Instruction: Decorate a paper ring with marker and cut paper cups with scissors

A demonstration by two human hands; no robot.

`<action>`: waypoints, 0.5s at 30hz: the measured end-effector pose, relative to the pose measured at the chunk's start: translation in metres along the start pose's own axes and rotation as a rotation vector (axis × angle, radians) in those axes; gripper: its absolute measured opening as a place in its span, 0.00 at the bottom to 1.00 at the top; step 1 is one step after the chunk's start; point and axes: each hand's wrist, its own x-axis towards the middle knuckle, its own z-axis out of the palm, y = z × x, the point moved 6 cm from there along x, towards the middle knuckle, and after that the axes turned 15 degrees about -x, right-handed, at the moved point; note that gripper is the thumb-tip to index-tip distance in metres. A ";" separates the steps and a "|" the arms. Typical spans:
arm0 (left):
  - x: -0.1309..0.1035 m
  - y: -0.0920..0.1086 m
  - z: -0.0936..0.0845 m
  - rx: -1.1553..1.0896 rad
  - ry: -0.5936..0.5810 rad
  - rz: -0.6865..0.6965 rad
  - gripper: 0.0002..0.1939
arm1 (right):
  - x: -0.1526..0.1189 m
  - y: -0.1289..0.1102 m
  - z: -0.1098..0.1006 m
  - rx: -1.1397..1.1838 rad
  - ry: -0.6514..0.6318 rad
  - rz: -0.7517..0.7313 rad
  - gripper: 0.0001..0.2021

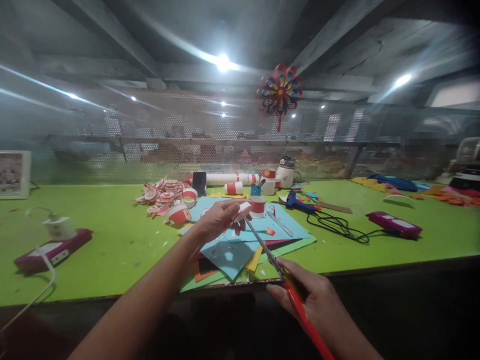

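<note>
My left hand (221, 218) pinches a small white and red paper piece (243, 212) above the blue paper sheets (228, 254). Red-handled scissors (275, 265) are gripped in my right hand (309, 292) near the table's front edge, and their blade tips reach up to the paper piece. Right behind it stands a red and white paper cup ring (257, 206). Silver tweezers (280, 223) lie on the blue paper to the right. Under the blue sheets show yellow, green and orange ones.
Left of the papers are a heap of red and white paper pieces (163, 194) and cut cups (178, 214). A blue glue gun (298, 201) with a black cable, purple power strips (394, 225), a phone (199, 183) and a white bottle (286, 172) lie or stand around the green table (123, 255).
</note>
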 end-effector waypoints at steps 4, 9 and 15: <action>-0.001 0.001 0.001 0.004 0.006 -0.005 0.33 | -0.001 -0.001 -0.001 -0.059 0.051 -0.072 0.15; -0.001 0.000 -0.001 0.009 0.020 -0.010 0.36 | -0.002 -0.002 -0.002 -0.099 0.013 -0.081 0.15; -0.001 0.002 0.000 0.020 0.034 -0.009 0.36 | -0.002 -0.006 -0.003 -0.135 -0.055 -0.059 0.14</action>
